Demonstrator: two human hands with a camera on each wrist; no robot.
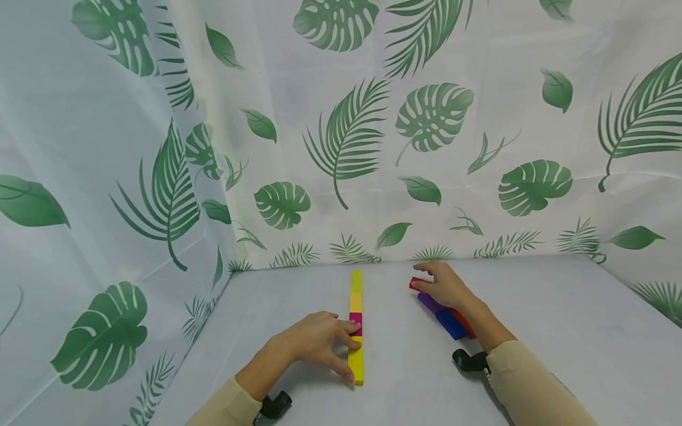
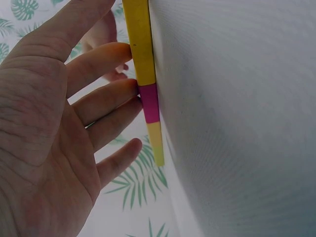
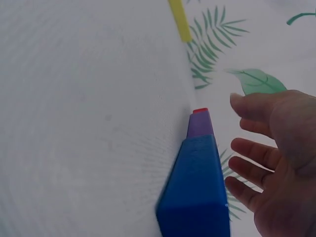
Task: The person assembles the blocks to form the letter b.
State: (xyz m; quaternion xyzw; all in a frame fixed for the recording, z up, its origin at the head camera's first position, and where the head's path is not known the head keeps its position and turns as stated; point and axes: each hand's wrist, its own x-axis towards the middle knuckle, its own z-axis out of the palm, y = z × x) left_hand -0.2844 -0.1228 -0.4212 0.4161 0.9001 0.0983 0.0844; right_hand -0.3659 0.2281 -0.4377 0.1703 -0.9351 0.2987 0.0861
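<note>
In the head view, my left hand [image 1: 317, 340] lies over a straight row of blocks, fingers loosely spread. Its fingertips touch the bright yellow block [image 1: 357, 367] and the magenta block [image 1: 355, 318]. Farther along come a paler yellow block [image 1: 356, 303] and a lime-yellow block [image 1: 356, 281]. My right hand [image 1: 444, 287] is above a second group, fingers relaxed, its thumb close over a red block [image 1: 413, 284]. A purple block [image 1: 429, 302] and a blue block [image 3: 195, 173] lie end to end there. Another red block [image 1: 465, 323] lies alongside, partly hidden by the right hand.
Both groups lie on a white-covered table [image 1: 405, 367]. A leaf-printed curtain [image 1: 362, 225] stands along its back and left side. Black wrist cameras [image 1: 277, 405] sit below both hands, close over the table.
</note>
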